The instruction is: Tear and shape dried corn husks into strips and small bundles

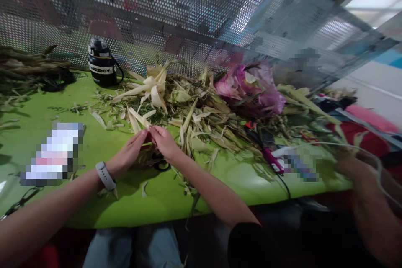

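My left hand (134, 148), with a pale watch band on its wrist, meets my right hand (163, 141) over the green table (125, 209). The fingertips of both are pinched together on a pale dried corn husk (140, 118), whose strips stick up and away from me. Just below my hands are black-handled scissors (162, 164), partly hidden by my right hand and husk scraps. Beyond my fingers, a husk piece with broad folded petals (157, 92) rests on a heap of loose husks (213, 123).
A dark bottle (103, 69) stands at the back left, near a perforated metal screen (188, 16). A blurred phone (52, 155) lies left. To the right are a pink plastic bag (254, 88), a magenta corded tool (272, 160) and another person's arm (367, 188).
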Available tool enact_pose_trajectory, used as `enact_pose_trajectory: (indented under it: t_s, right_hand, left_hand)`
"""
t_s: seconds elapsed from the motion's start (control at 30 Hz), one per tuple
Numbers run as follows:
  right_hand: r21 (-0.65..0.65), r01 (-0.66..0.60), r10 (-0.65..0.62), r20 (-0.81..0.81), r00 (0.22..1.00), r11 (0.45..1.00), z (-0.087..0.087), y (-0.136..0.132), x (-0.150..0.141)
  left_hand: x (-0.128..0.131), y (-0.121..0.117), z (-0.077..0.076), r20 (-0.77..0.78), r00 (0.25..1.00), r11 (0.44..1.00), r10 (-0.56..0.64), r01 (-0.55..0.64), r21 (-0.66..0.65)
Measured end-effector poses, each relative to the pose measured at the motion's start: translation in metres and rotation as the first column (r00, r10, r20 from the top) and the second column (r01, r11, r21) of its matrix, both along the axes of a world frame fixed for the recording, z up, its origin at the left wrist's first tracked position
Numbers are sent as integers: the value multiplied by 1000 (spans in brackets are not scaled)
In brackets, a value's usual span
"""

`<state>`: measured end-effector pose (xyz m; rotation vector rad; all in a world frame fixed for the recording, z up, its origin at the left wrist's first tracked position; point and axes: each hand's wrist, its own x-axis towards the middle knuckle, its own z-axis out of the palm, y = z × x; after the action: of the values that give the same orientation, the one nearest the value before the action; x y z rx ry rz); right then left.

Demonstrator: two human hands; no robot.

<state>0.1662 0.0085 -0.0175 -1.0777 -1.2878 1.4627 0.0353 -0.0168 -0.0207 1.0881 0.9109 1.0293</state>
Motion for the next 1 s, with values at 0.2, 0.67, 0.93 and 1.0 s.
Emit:
enact_pose_trajectory:
  t_s: [0.2, 0.67, 0.93, 1.0]
  right_hand:
    - [-80, -53, 45, -99, 994, 995, 8, -6, -2]
    - [-170, -447, 364, -369, 855, 878, 13, -18, -6]
    - [-170, -438, 420, -134, 898, 883, 12, -8, 3]
    - [-166, -424, 416, -82, 906, 890, 12, -4, 8]
  left_hand:
    - [-1, -1, 12, 161, 987, 998, 20, -9, -66]
    - [-5, 2, 20, 471, 878, 982, 81, 10, -188]
    - [-8, 3, 27, 461, 871, 983, 172, -120, -138]
    - [-10, 2, 29, 415, 899, 990, 139, -138, -31]
